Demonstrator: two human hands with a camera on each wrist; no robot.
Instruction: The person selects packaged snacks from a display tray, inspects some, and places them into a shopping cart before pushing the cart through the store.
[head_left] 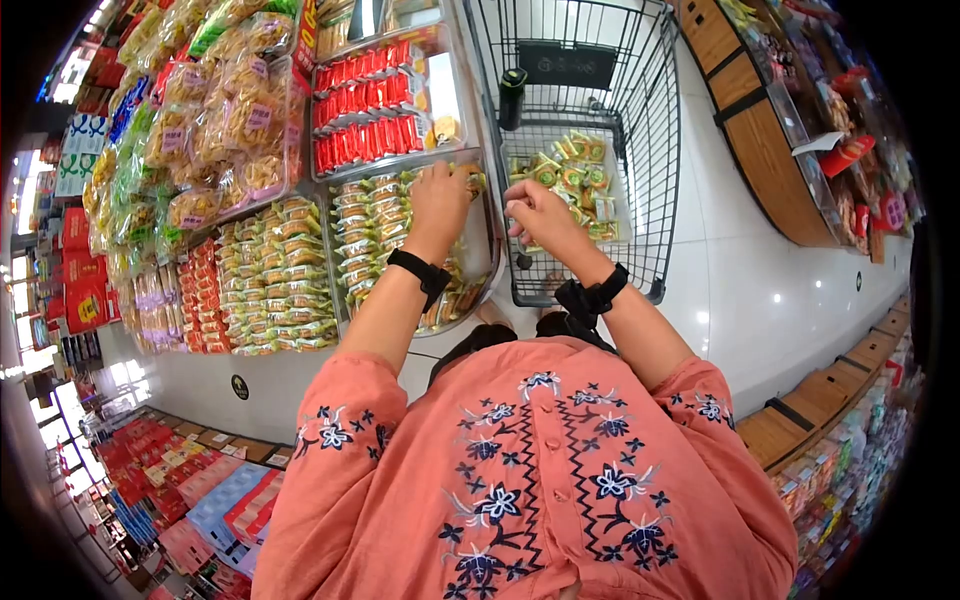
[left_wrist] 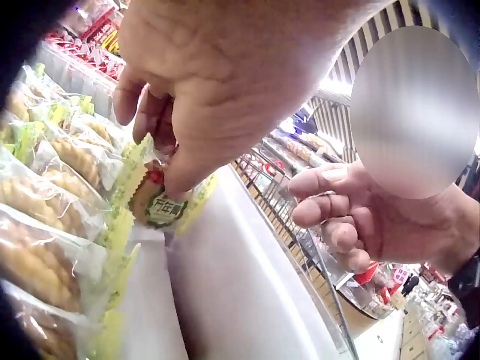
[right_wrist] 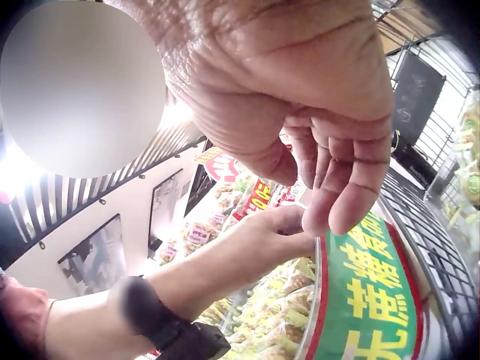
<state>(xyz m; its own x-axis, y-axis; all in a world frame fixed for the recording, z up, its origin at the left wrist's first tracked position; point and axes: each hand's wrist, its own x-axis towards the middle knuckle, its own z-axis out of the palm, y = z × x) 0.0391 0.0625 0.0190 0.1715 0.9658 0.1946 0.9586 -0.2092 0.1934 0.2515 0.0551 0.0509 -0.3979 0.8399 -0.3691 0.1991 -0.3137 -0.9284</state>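
Note:
My left hand (head_left: 440,205) reaches into a bin of small wrapped biscuits (head_left: 375,225) with yellow-green packet ends. In the left wrist view its thumb and fingers pinch one biscuit packet (left_wrist: 161,201) at the end of a row, by the bin's white inner side. My right hand (head_left: 545,218) hangs over the near left edge of the shopping cart (head_left: 660,200), fingers loosely curled, holding nothing in the right wrist view. Beneath and beyond it, a clear tray (head_left: 618,210) in the cart carries several similar wrapped biscuits (head_left: 575,165).
A dark bottle (head_left: 511,100) stands in the cart's left side. Red-wrapped packets (head_left: 365,95) fill the bin beyond the biscuits, and bagged snacks (head_left: 250,110) are heaped to the left. A green sign (right_wrist: 367,292) covers the bin's outer side. A wooden display (head_left: 770,140) stands right.

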